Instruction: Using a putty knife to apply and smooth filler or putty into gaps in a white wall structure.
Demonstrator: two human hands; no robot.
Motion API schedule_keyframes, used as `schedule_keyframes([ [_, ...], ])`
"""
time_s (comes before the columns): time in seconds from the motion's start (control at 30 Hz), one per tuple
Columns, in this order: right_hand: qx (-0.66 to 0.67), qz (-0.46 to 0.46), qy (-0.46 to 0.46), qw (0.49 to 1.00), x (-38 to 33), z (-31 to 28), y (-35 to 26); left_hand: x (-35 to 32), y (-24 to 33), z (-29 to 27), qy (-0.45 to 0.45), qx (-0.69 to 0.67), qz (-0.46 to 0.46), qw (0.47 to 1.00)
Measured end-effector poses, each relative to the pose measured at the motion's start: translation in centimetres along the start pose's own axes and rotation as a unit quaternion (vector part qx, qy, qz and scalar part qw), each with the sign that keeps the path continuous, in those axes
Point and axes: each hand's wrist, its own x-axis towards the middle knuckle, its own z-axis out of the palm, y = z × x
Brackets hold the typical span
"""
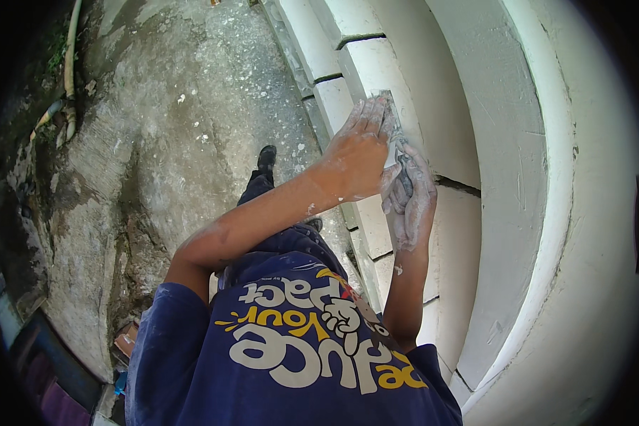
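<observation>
My right hand (410, 199), dusted white, grips the dark handle of a flat putty scraper (393, 117) whose blade lies against the white wall (405, 85). My left hand (358, 153) presses its fingers on the blade near the top, flat against the wall surface. Both forearms reach up from my blue printed shirt (298, 341). The wall has recessed horizontal grooves (458, 186) between white blocks.
A rough, stained concrete floor (177, 121) spreads to the left, speckled with white drops. My dark shoe (266, 160) stands near the wall's base. A pale hose (69, 64) runs along the far left edge. A curved white moulding (539, 213) rises to the right.
</observation>
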Motion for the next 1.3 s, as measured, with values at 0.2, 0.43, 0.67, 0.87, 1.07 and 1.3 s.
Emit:
schedule_keyframes([
  [0.2, -0.005, -0.015, -0.058, 0.998, 4.5, 3.3, -2.3, 3.8, -4.5, -2.3, 0.013, -0.022, -0.030, 0.999],
  [0.43, 0.022, 0.025, -0.025, 0.999, 0.7, 0.9, -0.8, 1.2, -1.0, -1.5, -0.027, -0.032, 0.005, 0.999],
  [0.67, 0.047, 0.035, -0.057, 0.997, 6.3, 1.4, -2.4, 6.3, -4.6, -2.2, -0.009, -0.020, 0.023, 0.999],
  [0.87, 0.034, 0.050, 0.021, 0.998, 2.5, 1.8, -2.4, 3.9, -3.1, -2.2, -0.052, -0.022, 0.064, 0.996],
  [1.07, 0.032, 0.008, 0.012, 0.999, 6.0, 4.9, -3.8, 7.6, -5.9, -3.7, -0.059, -0.039, 0.008, 0.997],
  [1.3, 0.048, 0.029, 0.047, 0.997, 3.5, 4.8, -2.2, 5.3, -5.8, -4.1, -0.052, -0.020, 0.068, 0.996],
])
